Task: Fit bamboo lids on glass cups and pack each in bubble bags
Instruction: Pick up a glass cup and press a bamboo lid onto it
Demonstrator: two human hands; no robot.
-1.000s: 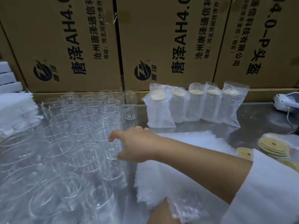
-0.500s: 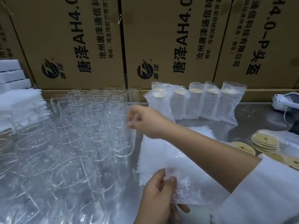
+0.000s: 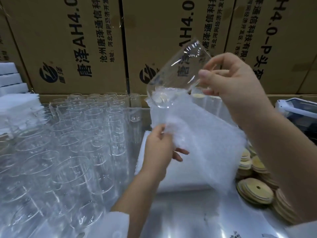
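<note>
My right hand (image 3: pixel 236 86) pinches a cup (image 3: pixel 178 74) by its upper end, tilted in the air, its lower end at the mouth of the bag (image 3: pixel 197 143). My left hand (image 3: pixel 159 146) grips the bag's left edge, fingers curled, between the standing cups (image 3: pixel 77 134) and the stacked lids (image 3: pixel 255 191).

Back wall, three brown cartons, black print running up their faces: left carton (image 3: pixel 68 40) reads "唐泽AH4.0" beside a round logo (image 3: pixel 48 73), with smaller "沧州唐泽通信科" and "地址:河北河间经济开"; middle carton (image 3: pixel 154 23) repeats "唐泽AH4.", partly behind a tilted glass cup (image 3: pixel 178 73); right carton (image 3: pixel 283 23) shows "4.0-P头盔" and "科技有限".
</note>
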